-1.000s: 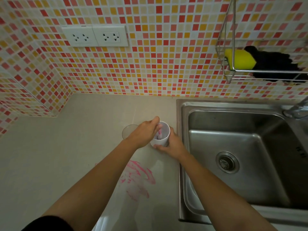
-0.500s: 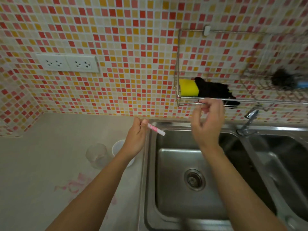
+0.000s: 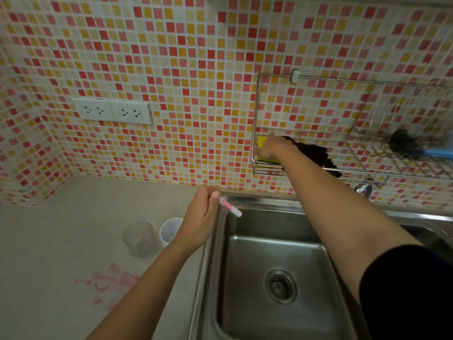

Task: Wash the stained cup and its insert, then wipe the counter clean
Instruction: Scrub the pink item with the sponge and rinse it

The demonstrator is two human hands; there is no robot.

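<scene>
My left hand (image 3: 201,219) holds a thin white insert smeared with pink (image 3: 230,208) over the left rim of the steel sink (image 3: 269,246). The white cup (image 3: 169,230) stands on the counter, partly hidden behind that hand. My right hand (image 3: 270,147) is up in the wire wall rack (image 3: 306,171), its fingers closed on a yellow sponge (image 3: 261,141). A pink stain (image 3: 110,283) is smeared on the beige counter (image 3: 61,241) in front of the cup.
A clear plastic cup (image 3: 139,238) stands just left of the white cup. A black cloth (image 3: 316,154) lies in the rack beside the sponge, and a dark brush with a blue handle (image 3: 404,144) further right. The tap (image 3: 365,188) rises behind the sink.
My left hand pulled the insert out of the cup and brought it over the sink edge. My right hand let go of the cup, rose to the rack and closed on the sponge.
</scene>
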